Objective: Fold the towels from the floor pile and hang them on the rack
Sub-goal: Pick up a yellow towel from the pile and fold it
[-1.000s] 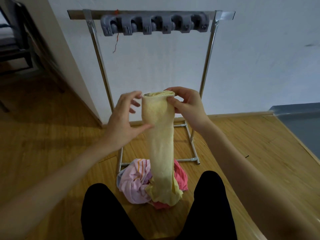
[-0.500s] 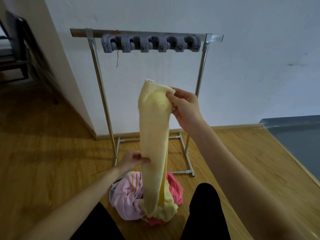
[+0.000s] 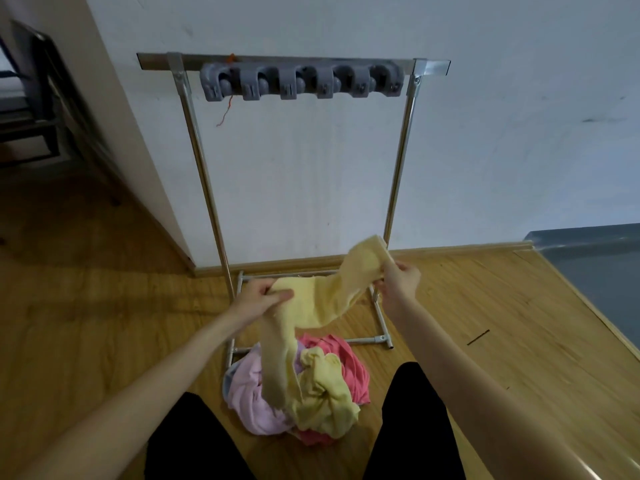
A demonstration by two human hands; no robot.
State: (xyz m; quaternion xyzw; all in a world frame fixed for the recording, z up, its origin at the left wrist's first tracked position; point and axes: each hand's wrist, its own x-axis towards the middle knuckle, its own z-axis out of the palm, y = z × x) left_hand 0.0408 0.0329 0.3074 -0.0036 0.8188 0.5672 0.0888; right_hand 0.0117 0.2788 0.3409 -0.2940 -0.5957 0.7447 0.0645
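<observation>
A pale yellow towel (image 3: 323,303) stretches between both hands above the floor pile. My right hand (image 3: 401,280) pinches its upper end at the right. My left hand (image 3: 263,299) grips it further down at the left, and the rest droops onto the pile (image 3: 304,386) of pink, red and yellow cloth between my knees. The metal rack (image 3: 294,64) stands against the wall just behind, with a grey row of clips (image 3: 301,81) under its top bar and nothing hanging on it.
A white wall is right behind the rack. A wall corner juts out at the left, with dark furniture (image 3: 31,109) beyond it. A grey raised ledge (image 3: 588,258) borders the wooden floor at the right. My black-clad knees (image 3: 415,420) flank the pile.
My right hand has come down from chest height to just above the rack's base. My left hand has slid along the towel and pulled it sideways, so it now spans the hands instead of hanging straight.
</observation>
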